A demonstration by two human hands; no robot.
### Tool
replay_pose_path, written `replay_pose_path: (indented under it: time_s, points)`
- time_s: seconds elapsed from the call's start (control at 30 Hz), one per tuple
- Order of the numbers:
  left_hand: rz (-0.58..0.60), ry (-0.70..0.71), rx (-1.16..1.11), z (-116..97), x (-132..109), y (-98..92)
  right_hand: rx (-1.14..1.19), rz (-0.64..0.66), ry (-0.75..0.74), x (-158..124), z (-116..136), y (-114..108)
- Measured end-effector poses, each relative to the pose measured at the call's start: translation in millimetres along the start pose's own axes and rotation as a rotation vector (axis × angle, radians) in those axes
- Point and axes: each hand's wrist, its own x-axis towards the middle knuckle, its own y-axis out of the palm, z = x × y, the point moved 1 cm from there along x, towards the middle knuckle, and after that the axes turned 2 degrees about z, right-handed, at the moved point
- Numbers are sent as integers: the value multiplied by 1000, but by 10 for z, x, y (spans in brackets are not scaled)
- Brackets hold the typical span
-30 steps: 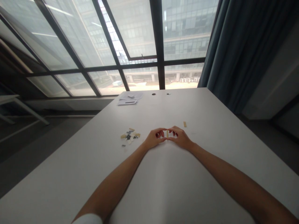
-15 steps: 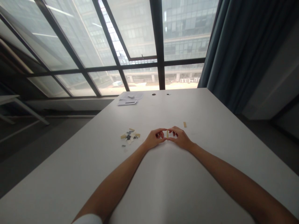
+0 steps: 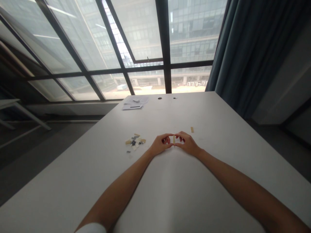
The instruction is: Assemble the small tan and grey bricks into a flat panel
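Between my two hands is a small tan strip-like piece, too small to make out in detail. My left hand pinches it from the left, with thumb and fingertips at its near and far ends. From the other side my right hand grips the same ends, so the fingertips of both hands meet. A pile of small tan, white, grey and black pieces lies left of my left hand. One grey piece sits apart at the pile's near side. Beyond my right hand lies a flat tan piece.
The white table reaches toward large windows. Papers with a small white object rest at its far left. Two dark round spots, one a hole-like disc, mark the far edge. A blue curtain hangs at right.
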Motion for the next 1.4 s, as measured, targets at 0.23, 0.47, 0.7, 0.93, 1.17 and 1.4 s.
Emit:
replay_pose_path:
  time_s: [0.23, 0.47, 0.7, 0.93, 1.17, 1.4]
  points:
    - [-3, 1, 0, -9, 1, 3, 0, -6, -2, -6, -10, 8]
    - [1, 2, 1, 11, -1, -7, 2, -5, -4, -11, -31, 13]
    - [6, -7, 7, -15, 1, -10, 1, -7, -9, 6, 12, 4]
    - [-1, -17, 4, -17, 1, -1, 6, -10, -8, 9, 22, 2]
    - [0, -13, 0, -17, -6, 0, 7, -15, -13, 4, 10, 4]
    - [3, -9, 6, -7, -1, 2, 11, -18, -15, 7, 21, 4]
